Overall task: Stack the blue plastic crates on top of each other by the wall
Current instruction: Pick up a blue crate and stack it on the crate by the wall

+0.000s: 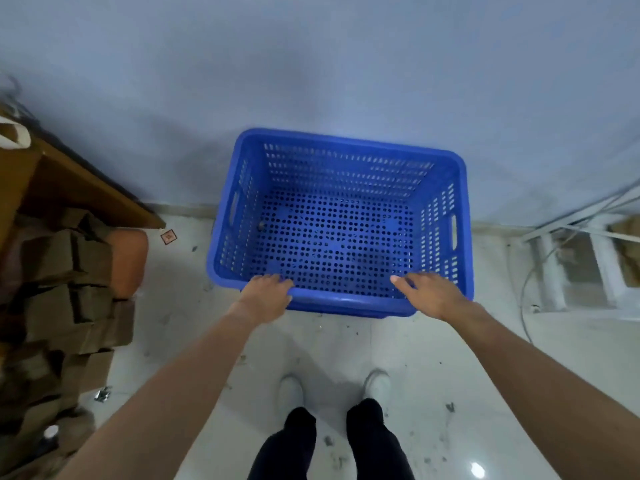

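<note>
A blue perforated plastic crate (pixel 346 150) stands by the pale wall, open side up and empty, its far rim close to the wall. It seems to sit on another blue crate, of which only a lower edge (pixel 346 310) shows. My left hand (pixel 268 296) curls over the near rim at the left. My right hand (pixel 429 294) rests on the near rim at the right, fingers spread and pointing left. Both arms reach forward from the bottom of the view.
Stacked brown cardboard boxes (pixel 69 306) and a wooden board (pixel 86 188) crowd the left side. A white metal frame with cables (pixel 581 258) leans at the right wall. My white shoes (pixel 332 389) stand on the dirty pale tiled floor (pixel 450 358) just before the crate.
</note>
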